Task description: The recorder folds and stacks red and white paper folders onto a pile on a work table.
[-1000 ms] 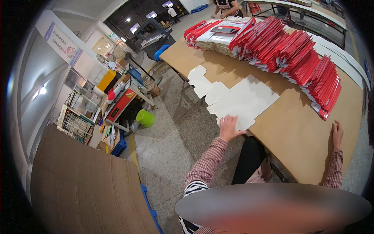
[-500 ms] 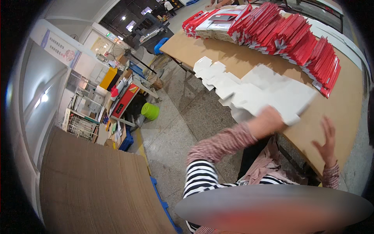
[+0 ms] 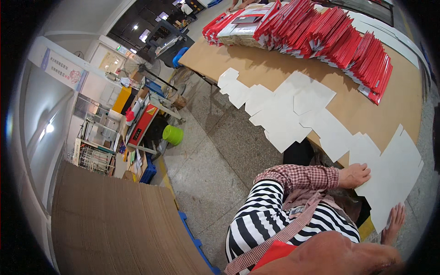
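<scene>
Flat white die-cut card sheets (image 3: 316,96) overlap in a fanned row across the table's near side. The nearest white card sheet (image 3: 394,169) reaches past the table's front edge, close to my body. My left hand (image 3: 354,176) is on its left edge, fingers bent together over the top; the thumb is hidden. At the sheet's lower right edge, my right hand (image 3: 395,221) is upright with its fingers stretched out beside the card. Whether that palm presses on the edge I cannot tell.
A long row of red-and-white folded packets (image 3: 316,32) fills the far side of the brown table (image 3: 256,66). At lower left stands a tall stack of brown cardboard (image 3: 114,224) on a blue pallet (image 3: 195,238). A green bucket (image 3: 173,134) sits near a red-fronted machine (image 3: 140,126).
My left hand has moved right and toward me, and the card sheets have spread from a bunched pile into a longer row. My right hand has come down to the nearest sheet's edge.
</scene>
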A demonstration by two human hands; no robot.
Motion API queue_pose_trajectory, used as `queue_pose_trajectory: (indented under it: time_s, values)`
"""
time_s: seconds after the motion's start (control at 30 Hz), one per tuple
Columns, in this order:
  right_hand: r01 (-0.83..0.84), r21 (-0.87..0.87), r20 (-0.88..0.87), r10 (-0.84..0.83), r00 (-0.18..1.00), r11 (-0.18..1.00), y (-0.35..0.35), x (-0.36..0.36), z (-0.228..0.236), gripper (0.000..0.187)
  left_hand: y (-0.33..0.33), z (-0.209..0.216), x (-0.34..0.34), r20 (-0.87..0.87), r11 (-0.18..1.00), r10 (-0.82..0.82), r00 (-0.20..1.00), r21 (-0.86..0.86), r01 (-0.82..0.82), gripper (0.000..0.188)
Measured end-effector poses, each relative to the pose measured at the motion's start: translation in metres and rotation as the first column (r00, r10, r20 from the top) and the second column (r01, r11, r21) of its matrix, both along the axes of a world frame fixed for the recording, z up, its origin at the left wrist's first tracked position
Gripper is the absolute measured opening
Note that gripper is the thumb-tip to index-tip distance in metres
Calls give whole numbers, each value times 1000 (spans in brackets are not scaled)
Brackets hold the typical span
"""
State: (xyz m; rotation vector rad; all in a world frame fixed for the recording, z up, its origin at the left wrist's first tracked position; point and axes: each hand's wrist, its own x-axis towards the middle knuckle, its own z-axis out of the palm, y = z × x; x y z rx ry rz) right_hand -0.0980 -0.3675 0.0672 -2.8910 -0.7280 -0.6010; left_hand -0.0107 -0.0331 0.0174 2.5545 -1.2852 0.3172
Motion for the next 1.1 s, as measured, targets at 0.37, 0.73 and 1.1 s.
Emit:
queue_pose_trajectory:
  time_s: [0.37,0.73,1.1]
  values:
    - [457,738,-469,-110,877,497,-23,50,-52,50,-39,-6,35,-486,792,101,868,-489,-365,21]
    - [237,671,-232,-104,967,703,-32,77,-52,49,-39,26,28,-464,866,14,886,-437,-242,26]
    - [14,277,-40,-3,999,961,10,101,-30,49,-84,-15,14,-3,955,180,984,-237,-176,53]
